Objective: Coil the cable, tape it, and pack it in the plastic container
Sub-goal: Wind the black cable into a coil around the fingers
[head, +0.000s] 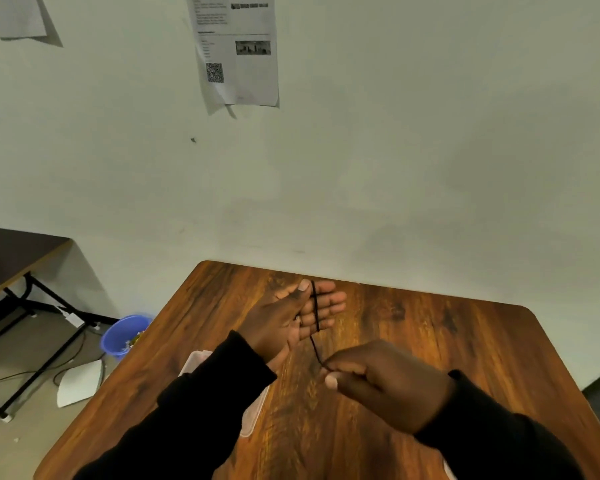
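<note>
A thin black cable (315, 308) is wound across the straight fingers of my left hand (293, 318), which is held flat above the wooden table (413, 341), palm toward me. From there the cable runs down to my right hand (378, 379), which pinches its free end between thumb and fingers. A clear plastic container (196, 363) lies on the table under my left forearm and is mostly hidden by the sleeve. No tape is visible.
The table stands against a pale wall. On the floor to the left are a blue bucket (123, 336), a white sheet (80, 382), loose wires and the black frame of another table (18, 296). A pale object (449, 471) peeks out at the bottom edge.
</note>
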